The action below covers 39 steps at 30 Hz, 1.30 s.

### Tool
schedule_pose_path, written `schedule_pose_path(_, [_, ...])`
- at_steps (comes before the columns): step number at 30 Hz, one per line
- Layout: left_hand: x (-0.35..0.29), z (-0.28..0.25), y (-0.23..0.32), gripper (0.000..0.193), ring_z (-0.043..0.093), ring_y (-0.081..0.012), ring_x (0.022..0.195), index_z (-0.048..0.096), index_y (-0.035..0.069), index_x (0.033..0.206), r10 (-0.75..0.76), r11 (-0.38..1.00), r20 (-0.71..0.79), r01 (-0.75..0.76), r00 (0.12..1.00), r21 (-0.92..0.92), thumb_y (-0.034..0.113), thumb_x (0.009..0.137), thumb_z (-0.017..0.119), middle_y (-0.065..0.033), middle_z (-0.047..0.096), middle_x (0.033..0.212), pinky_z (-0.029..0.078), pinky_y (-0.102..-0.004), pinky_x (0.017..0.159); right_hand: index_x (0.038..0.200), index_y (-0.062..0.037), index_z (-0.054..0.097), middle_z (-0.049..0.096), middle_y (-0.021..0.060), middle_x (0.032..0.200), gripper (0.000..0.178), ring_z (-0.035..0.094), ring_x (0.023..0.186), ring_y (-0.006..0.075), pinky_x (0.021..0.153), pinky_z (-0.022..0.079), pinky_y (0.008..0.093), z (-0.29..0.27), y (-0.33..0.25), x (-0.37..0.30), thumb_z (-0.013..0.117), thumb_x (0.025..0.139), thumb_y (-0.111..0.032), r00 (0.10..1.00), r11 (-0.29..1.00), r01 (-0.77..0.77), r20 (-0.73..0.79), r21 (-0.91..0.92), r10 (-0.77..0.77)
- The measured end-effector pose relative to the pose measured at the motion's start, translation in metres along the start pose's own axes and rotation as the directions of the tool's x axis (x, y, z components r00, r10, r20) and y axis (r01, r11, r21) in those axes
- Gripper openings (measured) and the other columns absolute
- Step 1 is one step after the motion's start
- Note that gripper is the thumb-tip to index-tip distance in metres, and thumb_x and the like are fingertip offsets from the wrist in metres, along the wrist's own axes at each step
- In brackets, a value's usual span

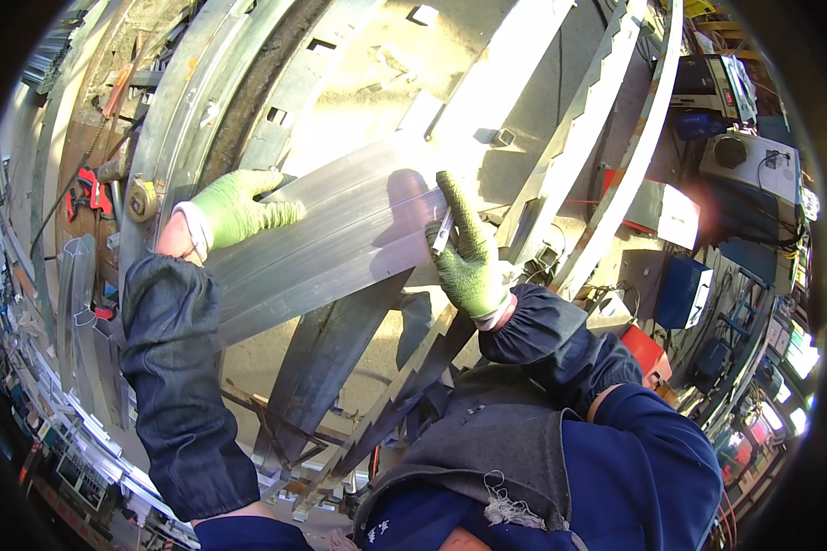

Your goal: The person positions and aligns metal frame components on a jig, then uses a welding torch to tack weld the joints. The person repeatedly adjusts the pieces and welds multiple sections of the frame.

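A row of silvery metal tubes [340, 230], side by side, slants across the middle over wider beams. My left hand [239, 209], in a green glove, grips the row's far left edge: the thumb lies on top and the fingers go over the side, partly hidden. At the right end of the row is my right hand [470, 266], gloved alike, with its forefinger stretched along the tube ends. Between its thumb and forefinger shows a thin silvery stick [444, 231], too small to name exactly. The right hand's shadow falls on the tubes.
Long steel beams [312, 367] run beneath and beyond the tubes. At the left lie a tape measure [141, 200] and a red-and-black tool [90, 195]. On the right stand a pale machine [750, 167], a blue box [685, 292] and a red box [646, 352].
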<state>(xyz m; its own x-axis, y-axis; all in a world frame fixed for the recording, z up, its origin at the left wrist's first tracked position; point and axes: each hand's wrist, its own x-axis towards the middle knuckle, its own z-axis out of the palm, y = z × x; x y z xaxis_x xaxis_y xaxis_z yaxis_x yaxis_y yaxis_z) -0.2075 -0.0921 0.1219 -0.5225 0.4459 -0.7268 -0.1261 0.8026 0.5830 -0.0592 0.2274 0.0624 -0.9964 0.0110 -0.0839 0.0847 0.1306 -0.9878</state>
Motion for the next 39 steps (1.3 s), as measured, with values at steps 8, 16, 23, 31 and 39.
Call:
schedule_pose_path(8, [0.002,0.002,-0.006,0.054,0.066,-0.0196,0.093,0.073,0.002,0.130,-0.009,1.000,-0.016,0.009,1.000,0.002,0.042,0.095,0.084,-0.0117,0.075,0.101,0.053,-0.0362,0.088,0.161,-0.0021,0.047,0.055,0.0157,0.159,0.062,0.052,0.147,0.0220,0.120,0.040,0.0333,0.004,-0.001,-0.001,0.059,0.101,0.012,1.000,0.994,0.020,-0.008,0.104,-0.020])
schedule_pose_path(16, [-0.004,0.002,0.001,0.056,0.070,-0.0251,0.097,0.072,0.002,0.130,-0.024,0.999,-0.054,0.025,0.998,0.025,0.042,0.093,0.085,-0.0143,0.077,0.105,0.053,-0.0390,0.090,0.163,-0.0015,0.043,0.052,0.0161,0.163,0.062,0.047,0.151,0.0234,0.124,0.037,0.0352,0.000,0.001,-0.001,0.057,0.104,0.010,0.999,0.995,-0.013,0.041,0.104,0.009])
schedule_pose_path(23, [-0.028,0.021,0.029,0.056,0.073,-0.0392,0.108,0.075,0.005,0.128,0.179,0.916,-0.460,0.023,0.870,0.401,0.041,0.086,0.087,-0.0224,0.076,0.113,0.055,-0.0425,0.094,0.166,-0.0022,0.037,0.053,0.0213,0.160,0.069,0.050,0.149,0.0261,0.123,0.039,0.0363,0.001,-0.007,0.002,0.060,0.102,0.007,0.997,0.979,-0.078,-0.004,0.188,0.081])
schedule_pose_path(31, [-0.107,0.183,0.010,0.045,0.067,-0.0175,0.110,0.070,0.002,0.134,-0.335,0.895,-0.917,-0.229,0.218,-0.382,-0.001,0.091,0.081,-0.0071,0.072,0.124,0.052,-0.0337,0.102,0.169,-0.0074,0.031,0.059,0.0252,0.151,0.090,0.070,0.108,0.0227,0.084,0.058,0.0343,-0.038,-0.038,-0.007,0.076,0.091,-0.002,0.976,0.945,-0.092,0.157,-0.314,0.147])
schedule_pose_path(39, [-0.133,0.293,-0.014,0.034,0.064,-0.0133,0.097,0.064,0.006,0.136,-0.879,0.426,-0.475,-0.378,0.041,-0.822,0.022,0.106,0.071,-0.0027,0.069,0.115,0.051,-0.0266,0.083,0.165,-0.0053,0.038,0.065,0.0235,0.143,0.088,0.070,0.118,0.0310,0.094,0.058,0.0397,-0.037,-0.036,-0.005,0.084,0.090,-0.006,0.971,0.913,0.000,0.218,-0.409,0.098])
